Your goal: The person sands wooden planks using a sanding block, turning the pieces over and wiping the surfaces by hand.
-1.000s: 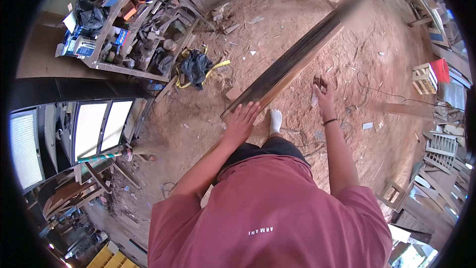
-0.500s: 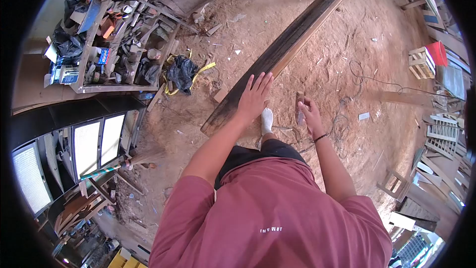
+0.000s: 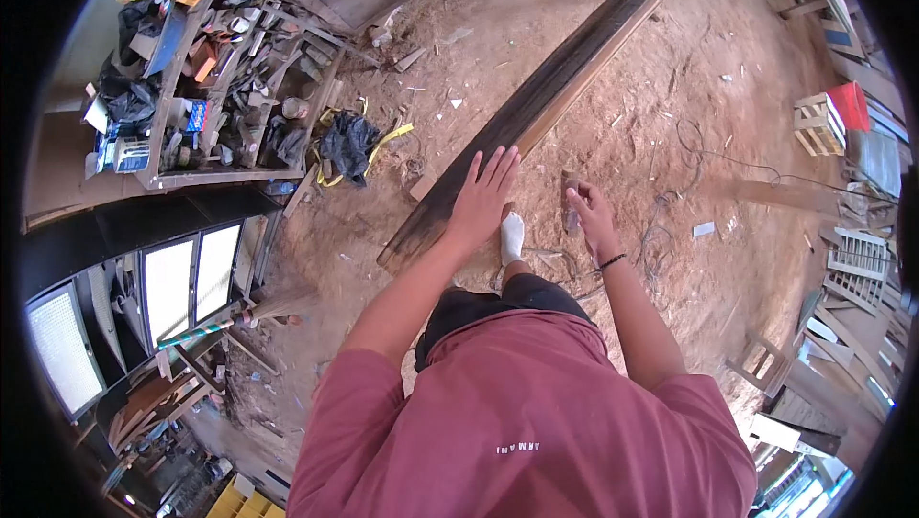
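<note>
A long dark wooden beam (image 3: 560,73) runs diagonally from near my legs to the top of the view, its side edge a lighter brown. My left hand (image 3: 485,197) lies flat on the beam near its close end, with the fingers spread. To the right of the beam, my right hand (image 3: 592,218) grips a small brown wooden piece (image 3: 569,194) between thumb and fingers. That piece stays apart from the beam, and the hand partly covers it.
At the left stands a cluttered shelf (image 3: 191,176) of tools and jars, near a black bag (image 3: 348,143) with yellow straps. A cable (image 3: 728,168) trails over the dirt floor. A wooden crate (image 3: 817,128) and red bucket (image 3: 848,106) are at the right.
My left hand has slid along the beam from its near end and now rests farther up. My right hand has come in closer to the beam with the small wooden piece.
</note>
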Demonstrator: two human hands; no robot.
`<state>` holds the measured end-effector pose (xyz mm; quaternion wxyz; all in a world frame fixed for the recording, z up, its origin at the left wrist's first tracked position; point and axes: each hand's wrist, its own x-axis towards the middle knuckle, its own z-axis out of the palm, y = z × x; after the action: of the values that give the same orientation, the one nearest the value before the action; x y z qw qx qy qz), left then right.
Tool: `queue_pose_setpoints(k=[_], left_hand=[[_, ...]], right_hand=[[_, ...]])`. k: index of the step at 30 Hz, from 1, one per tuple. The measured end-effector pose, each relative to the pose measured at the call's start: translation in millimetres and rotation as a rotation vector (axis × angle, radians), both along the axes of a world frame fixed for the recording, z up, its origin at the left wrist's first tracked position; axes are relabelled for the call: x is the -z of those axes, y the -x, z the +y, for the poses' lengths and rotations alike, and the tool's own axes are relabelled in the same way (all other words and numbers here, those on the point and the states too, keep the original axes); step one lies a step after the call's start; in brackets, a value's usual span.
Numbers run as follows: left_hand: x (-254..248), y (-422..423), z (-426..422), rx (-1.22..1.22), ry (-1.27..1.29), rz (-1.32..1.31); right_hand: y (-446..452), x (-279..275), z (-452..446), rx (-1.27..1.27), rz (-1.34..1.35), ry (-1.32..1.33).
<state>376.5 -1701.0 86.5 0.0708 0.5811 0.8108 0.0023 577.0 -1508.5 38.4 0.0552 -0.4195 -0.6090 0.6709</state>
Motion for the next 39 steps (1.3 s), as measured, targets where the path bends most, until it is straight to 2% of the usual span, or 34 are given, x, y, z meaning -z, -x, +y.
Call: queue_pose_setpoints(k=[2, 3, 6, 10, 17, 19, 22, 26, 30, 32, 34, 35, 37, 39], left_hand=[[-1, 7, 29, 0.025, 0.003, -0.006], [1, 10, 45, 0.042, 0.008, -0.007], [18, 21, 88, 0.065, -0.055, 0.104], [29, 36, 137, 0.063, -0.083, 0.115], [38, 42, 173, 0.075, -0.074, 0.155], [34, 40, 160, 0.090, -0.058, 0.155], [23, 32, 123, 0.085, -0.064, 0.113], [19, 18, 62, 0.087, -0.015, 0.170], [0, 3, -6, 0.129, 0.127, 0.255], [-15, -3, -38, 0.141, 0.203, 0.321], [-16, -9, -74, 0.160, 0.228, 0.252], [-9, -12, -94, 0.167, 0.189, 0.297], [-13, -18, -129, 0.150, 0.163, 0.229], [-13, -22, -166, 0.134, 0.136, 0.163]], right_hand=[[-8, 3, -3, 0.028, 0.043, 0.082], [-16, 13, -2, 0.014, -0.006, 0.020], [-30, 4, -2, 0.057, -0.042, 0.080], [-50, -1, 2, 0.133, -0.010, 0.132], [-71, -6, 19, 0.209, -0.018, 0.121], [-63, -15, 24, 0.248, -0.063, 0.158], [-49, 0, 33, 0.220, -0.001, 0.168], [-14, 2, 39, 0.093, 0.010, 0.021], [22, 3, 27, 0.029, 0.022, -0.019], [42, -20, 15, 0.025, 0.029, 0.062], [59, -25, 1, -0.095, -0.030, -0.242], [71, -26, -7, -0.103, -0.025, -0.247], [92, -24, -21, -0.183, -0.035, -0.723], [117, -22, -26, -0.150, 0.007, -0.836]])
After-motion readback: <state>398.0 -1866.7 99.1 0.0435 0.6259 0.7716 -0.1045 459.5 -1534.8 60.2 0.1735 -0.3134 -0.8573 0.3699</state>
